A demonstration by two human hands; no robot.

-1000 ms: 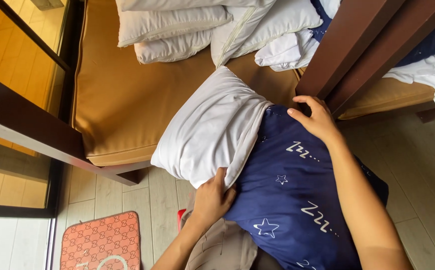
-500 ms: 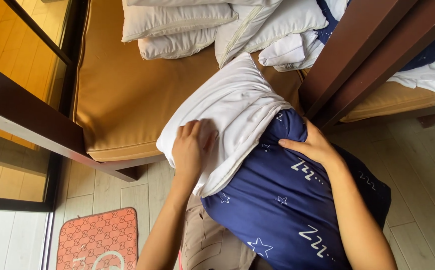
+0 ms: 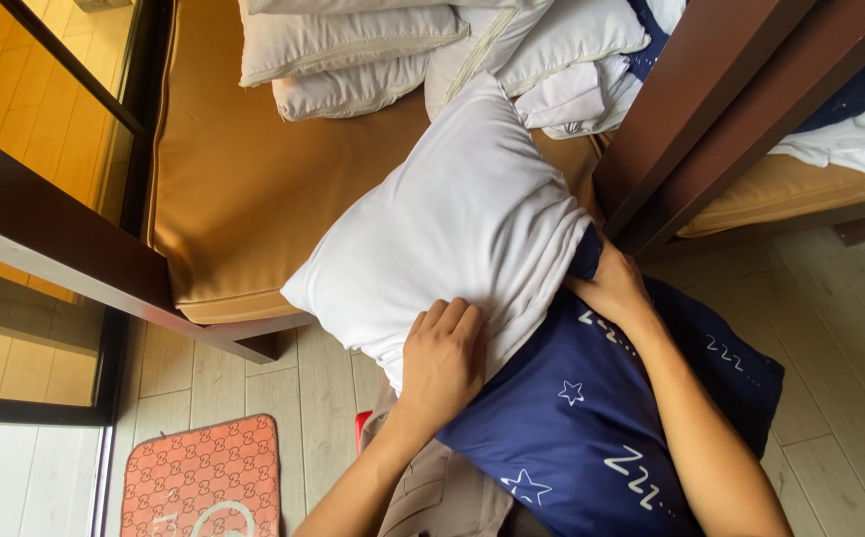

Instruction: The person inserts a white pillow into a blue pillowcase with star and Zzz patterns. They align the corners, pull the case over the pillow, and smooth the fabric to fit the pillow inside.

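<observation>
White pillow (image 3: pixel 462 219) x1, navy pillowcase (image 3: pixel 602 428) x1; L hand (image 3: pixel 442 363) fingers together flat on pillow, R hand (image 3: pixel 613 288) fingers clamped on pillowcase.

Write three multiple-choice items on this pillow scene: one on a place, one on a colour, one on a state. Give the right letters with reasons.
1. Where does the left hand rest?
A. on the white pillow
B. on the floor mat
C. on the wooden post

2. What colour is the pillowcase with stars?
A. red
B. dark blue
C. green

3. How far is the pillow out of the case?
A. wholly inside
B. mostly outside
C. lying apart from it

Answers: 1 A, the fingers press the pillow's lower edge. 2 B, the fabric is navy with white stars. 3 B, only its lower end sits in the case opening, which the right hand grips.
</observation>
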